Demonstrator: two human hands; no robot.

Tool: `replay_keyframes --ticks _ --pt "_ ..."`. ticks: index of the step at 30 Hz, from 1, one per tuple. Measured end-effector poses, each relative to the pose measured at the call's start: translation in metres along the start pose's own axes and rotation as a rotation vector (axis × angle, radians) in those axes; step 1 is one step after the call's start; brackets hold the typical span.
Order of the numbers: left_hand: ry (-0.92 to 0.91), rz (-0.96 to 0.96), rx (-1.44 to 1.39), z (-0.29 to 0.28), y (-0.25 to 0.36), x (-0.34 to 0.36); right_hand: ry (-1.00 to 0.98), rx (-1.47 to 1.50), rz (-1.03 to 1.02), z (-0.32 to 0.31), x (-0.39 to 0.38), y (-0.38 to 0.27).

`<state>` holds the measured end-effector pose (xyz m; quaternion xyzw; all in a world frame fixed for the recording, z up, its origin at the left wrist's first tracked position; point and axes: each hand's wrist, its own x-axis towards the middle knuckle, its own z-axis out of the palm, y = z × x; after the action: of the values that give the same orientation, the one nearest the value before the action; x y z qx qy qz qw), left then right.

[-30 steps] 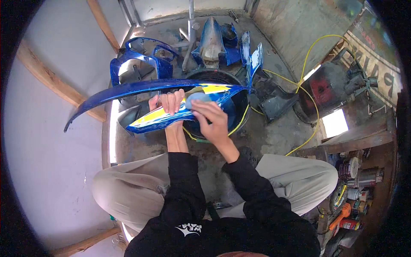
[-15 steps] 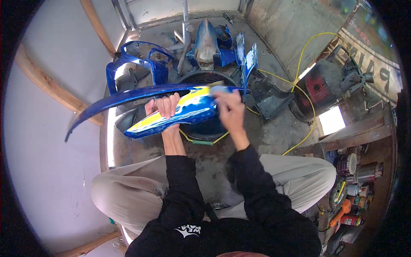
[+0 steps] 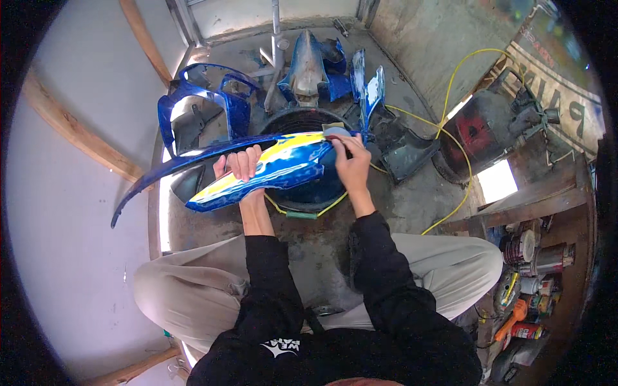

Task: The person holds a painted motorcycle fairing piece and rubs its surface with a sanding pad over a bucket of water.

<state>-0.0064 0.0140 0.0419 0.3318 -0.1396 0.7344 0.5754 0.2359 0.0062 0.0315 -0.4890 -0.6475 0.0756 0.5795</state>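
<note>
A long motorcycle fairing panel (image 3: 293,164), glossy blue with yellow and white areas, lies across my view above a black bucket (image 3: 309,202). My left hand (image 3: 243,166) is closed around its middle, fingers over the upper edge and the wrist beneath. A thin curved blue strip (image 3: 174,157) stretches left behind that hand; whether it is part of the panel I cannot tell. Near the panel's right end, my right hand (image 3: 351,157) pinches a folded greyish piece of sandpaper (image 3: 335,131) against the surface. The bucket's inside is largely hidden.
Blue body panels stand around the bucket: an open frame (image 3: 238,112) at left, a worn fender (image 3: 310,71) behind, and a blue-white piece (image 3: 374,90) at right. A dark red-marked tank (image 3: 473,132) and yellow hose (image 3: 468,174) lie right. Cans (image 3: 550,257) fill a low shelf.
My right hand has shifted slightly right and is less blurred, still pressing the sandpaper to the panel. The curved strip's left tip has moved a little right and down. My left hand keeps its hold.
</note>
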Motion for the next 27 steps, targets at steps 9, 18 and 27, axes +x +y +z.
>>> replay_keyframes --ticks 9,18,27 --pt "-0.027 -0.017 -0.026 -0.009 0.006 0.002 -0.063 0.118 -0.112 0.014 -0.018 -0.012" --pt "0.033 -0.001 -0.034 -0.008 0.009 -0.003 -0.252 0.282 -0.220 0.030 -0.029 -0.062" --pt "0.050 0.016 -0.046 -0.015 0.020 -0.006 -0.278 0.335 -0.142 0.039 -0.025 -0.085"
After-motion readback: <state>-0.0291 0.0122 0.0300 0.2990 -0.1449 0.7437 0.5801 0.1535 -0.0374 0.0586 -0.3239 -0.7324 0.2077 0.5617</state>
